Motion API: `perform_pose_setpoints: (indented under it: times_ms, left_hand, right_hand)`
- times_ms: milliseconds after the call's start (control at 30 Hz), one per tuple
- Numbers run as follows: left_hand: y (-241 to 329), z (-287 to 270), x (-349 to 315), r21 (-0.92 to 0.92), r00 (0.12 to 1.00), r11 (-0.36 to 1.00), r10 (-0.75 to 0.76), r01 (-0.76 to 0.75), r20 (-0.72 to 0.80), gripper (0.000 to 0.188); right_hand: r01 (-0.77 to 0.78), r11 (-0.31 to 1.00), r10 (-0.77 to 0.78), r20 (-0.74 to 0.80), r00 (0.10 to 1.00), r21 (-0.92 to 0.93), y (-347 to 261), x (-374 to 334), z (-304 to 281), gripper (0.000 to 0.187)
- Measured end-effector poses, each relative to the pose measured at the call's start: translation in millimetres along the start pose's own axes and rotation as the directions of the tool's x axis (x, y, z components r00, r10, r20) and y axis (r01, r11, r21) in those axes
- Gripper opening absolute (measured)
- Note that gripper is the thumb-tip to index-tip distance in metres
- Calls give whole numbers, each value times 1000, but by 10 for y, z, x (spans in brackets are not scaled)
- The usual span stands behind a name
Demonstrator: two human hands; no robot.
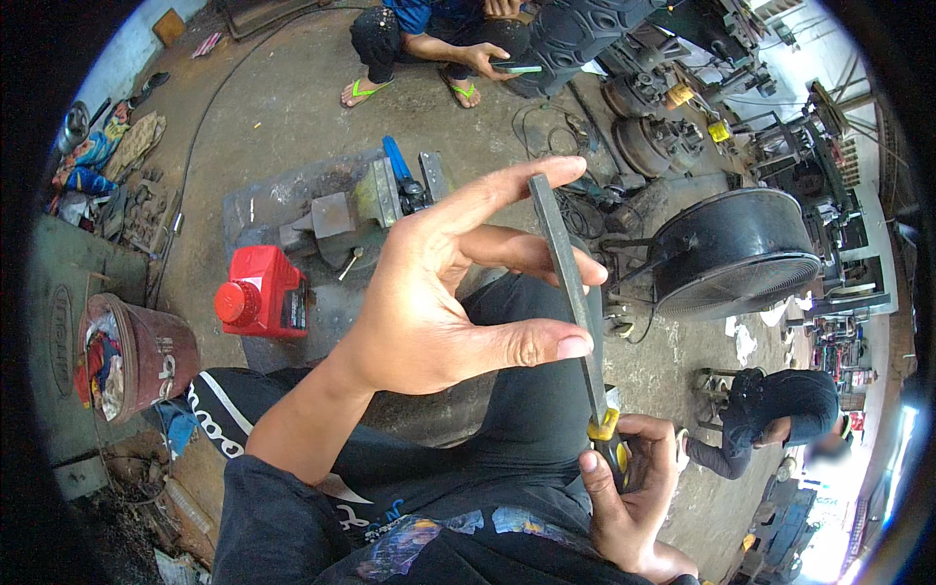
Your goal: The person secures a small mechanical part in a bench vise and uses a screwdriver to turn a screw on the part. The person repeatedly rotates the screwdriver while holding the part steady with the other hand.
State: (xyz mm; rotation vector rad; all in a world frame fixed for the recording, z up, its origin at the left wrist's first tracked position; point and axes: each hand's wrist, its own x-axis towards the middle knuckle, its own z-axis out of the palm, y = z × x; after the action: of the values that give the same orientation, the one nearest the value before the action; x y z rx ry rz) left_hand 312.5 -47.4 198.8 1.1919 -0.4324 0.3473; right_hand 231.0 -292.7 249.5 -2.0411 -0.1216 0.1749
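Observation:
A flat grey file [561,249] slants upward in front of me. My right hand [634,487] is wrapped round its yellow-and-black handle [611,453]. At the blade is my left hand [439,292], its thumb and fingers spread well apart. The index fingertip lies by the file's tip, the middle finger passes behind the blade, and the thumb lies against its lower part; I cannot tell how firmly they touch. Beyond the left hand stands a bench vise [336,214] on a base plate, with a blue-handled tool [398,161] lying at its jaws.
A red plastic bottle [268,297] stands left of the vise. A bucket of rags [156,356] is farther left. A black drum fan [731,253] stands at right. One person [439,44] squats ahead holding a phone; another [780,414] bends over at right. Cables cross the floor.

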Motion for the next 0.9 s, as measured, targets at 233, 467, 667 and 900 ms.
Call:
perform_pose_setpoints:
  times_ms: [233,467,667,900]
  left_hand:
    - [4,30,-17,20,992,997,-75,77,-101,91]
    - [-7,12,-9,142,991,987,-54,71,-121,85]
    - [-28,-23,-18,214,991,976,-21,49,-131,83]
    - [19,-29,1,254,994,967,65,-40,-90,81]
  right_hand:
    - [-117,991,106,142,984,70,-52,18,1,37]
    - [-157,975,114,248,962,159,-33,54,-24,44]
    - [-737,477,203,755,623,480,190,201,-217,63]
    - [-847,115,17,852,523,518,390,197,-195,62]
